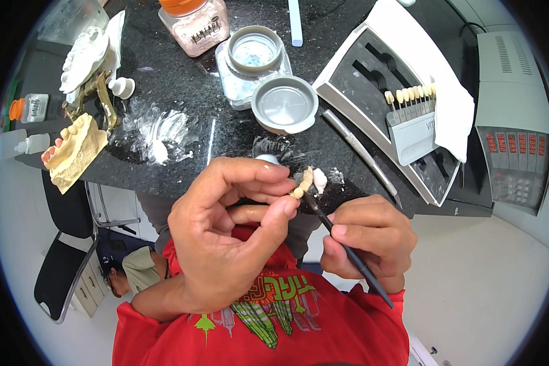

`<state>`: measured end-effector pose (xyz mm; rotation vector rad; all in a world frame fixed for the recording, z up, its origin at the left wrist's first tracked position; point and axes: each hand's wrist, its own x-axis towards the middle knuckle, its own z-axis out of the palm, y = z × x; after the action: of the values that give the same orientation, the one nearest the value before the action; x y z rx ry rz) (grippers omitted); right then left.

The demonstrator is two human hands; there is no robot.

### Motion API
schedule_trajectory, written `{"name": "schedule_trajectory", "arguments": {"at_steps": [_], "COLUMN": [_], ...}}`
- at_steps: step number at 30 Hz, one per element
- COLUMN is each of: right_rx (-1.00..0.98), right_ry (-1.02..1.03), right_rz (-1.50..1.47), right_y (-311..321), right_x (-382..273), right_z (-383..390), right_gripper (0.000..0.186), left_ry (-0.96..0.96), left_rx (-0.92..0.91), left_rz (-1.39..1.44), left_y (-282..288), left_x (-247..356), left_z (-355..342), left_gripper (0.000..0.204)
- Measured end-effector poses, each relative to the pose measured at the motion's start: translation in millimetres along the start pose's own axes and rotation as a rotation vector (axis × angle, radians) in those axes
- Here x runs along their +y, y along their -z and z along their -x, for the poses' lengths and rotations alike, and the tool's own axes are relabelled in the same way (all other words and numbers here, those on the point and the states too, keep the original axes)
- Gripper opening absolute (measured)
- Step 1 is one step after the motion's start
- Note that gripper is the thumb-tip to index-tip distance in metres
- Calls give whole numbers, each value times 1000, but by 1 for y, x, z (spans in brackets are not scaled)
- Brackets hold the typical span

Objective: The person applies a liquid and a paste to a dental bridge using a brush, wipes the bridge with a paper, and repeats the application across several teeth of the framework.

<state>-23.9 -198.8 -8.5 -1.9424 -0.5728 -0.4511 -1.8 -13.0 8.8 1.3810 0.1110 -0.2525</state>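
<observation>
Between the fingertips of my left hand (228, 232) is a small yellowish dental bridge (304, 183). My right hand (369, 241) grips a slim black brush (363, 268), its tip at the underside of the bridge. Just right of the bridge, a small white lump (320, 180) rests on the dark speckled worktop (195, 104). Behind my hands stand two round grey dishes (283, 104) (255, 49), the farther one on a clear box and holding pale bluish material. A metal knife-like tool (360, 152) lies to the right.
A yellow plaster jaw model (73, 152), white casts (85, 61), small bottles (33, 110) and spilled powder (158, 134) are on the left. A powder jar (195, 30) stands behind. A shade-guide case (341, 73) and machine (512, 104) are right. A seated person (137, 274) shows below left.
</observation>
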Motion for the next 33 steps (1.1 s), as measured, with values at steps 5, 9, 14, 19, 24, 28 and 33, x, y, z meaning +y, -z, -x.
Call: {"name": "schedule_trajectory", "arguments": {"at_steps": [5,9,14,19,24,28,33], "right_rx": [19,-1,1,2,-9,0,6], "right_ry": [0,0,-3,1,1,3,-7], "right_rz": [-3,-3,-11,-13,-13,1,-3], "right_y": [1,1,3,2,1,1,1], "right_x": [-1,0,0,1,0,-1,-1], "right_z": [1,0,1,-1,-1,-1,-1], "right_gripper": [34,34,34,33,32,32,32], "left_ry": [6,-3,-12,-9,-12,-19,-23], "left_rx": [-2,-9,-12,-9,-19,-28,-31], "left_rz": [21,34,35,41,44,38,31], "left_y": [0,0,1,0,1,2,1], "left_x": [0,-1,-2,-1,-2,-2,-2], "left_z": [0,0,0,0,0,0,0], "left_gripper": [28,29,30,30,30,29,29]}}
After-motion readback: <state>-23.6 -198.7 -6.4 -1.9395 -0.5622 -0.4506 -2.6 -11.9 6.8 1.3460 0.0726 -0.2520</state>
